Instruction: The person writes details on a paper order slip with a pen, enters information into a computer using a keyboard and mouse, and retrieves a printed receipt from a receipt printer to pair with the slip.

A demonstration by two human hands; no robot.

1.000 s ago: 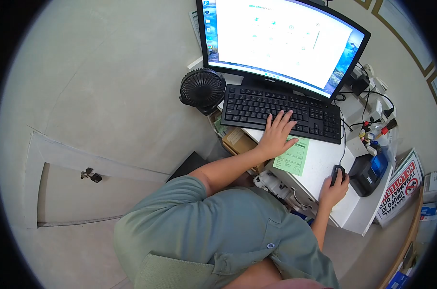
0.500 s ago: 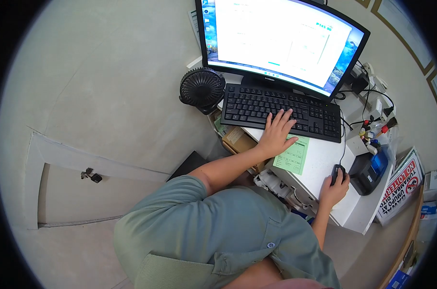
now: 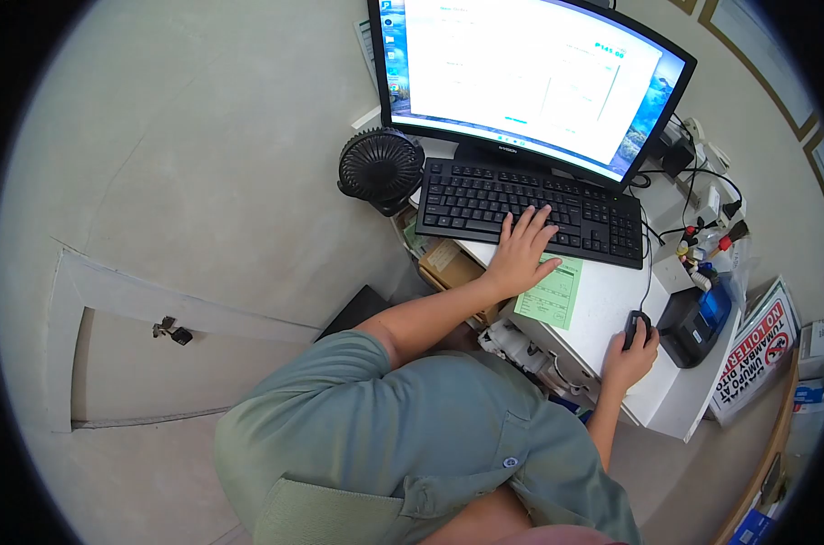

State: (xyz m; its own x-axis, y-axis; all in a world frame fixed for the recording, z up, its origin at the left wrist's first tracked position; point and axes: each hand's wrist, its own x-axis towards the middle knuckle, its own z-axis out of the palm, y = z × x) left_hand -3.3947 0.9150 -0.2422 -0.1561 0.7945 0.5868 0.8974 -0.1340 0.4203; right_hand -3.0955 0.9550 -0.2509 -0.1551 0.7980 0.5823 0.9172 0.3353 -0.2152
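Left hand (image 3: 519,261): palm down, fingers loosely spread, gripping nothing. Fingertips lie over the lower middle keys of the black keyboard (image 3: 571,216); whether a key is pressed, cannot tell. Keyboard directly beyond this hand, reaching out to both sides of the fingers. The thumb points right, over the far end of a green printed slip (image 3: 551,298) that lies on the white bench (image 3: 601,304) – slip just right of the wrist, near side of the keyboard.

Right hand (image 3: 630,361): curled over the black mouse (image 3: 637,329), fingers on its top and side. Mouse sits at the far end of that hand, near side of the keyboard's right end; its cable runs away toward the far side. Just right of it, a dark device with a blue panel (image 3: 693,331).

Beyond the keyboard, a curved monitor (image 3: 534,77), lit – mostly white page, small text too faint to read. Small black fan (image 3: 381,170) beside the keyboard's left end.
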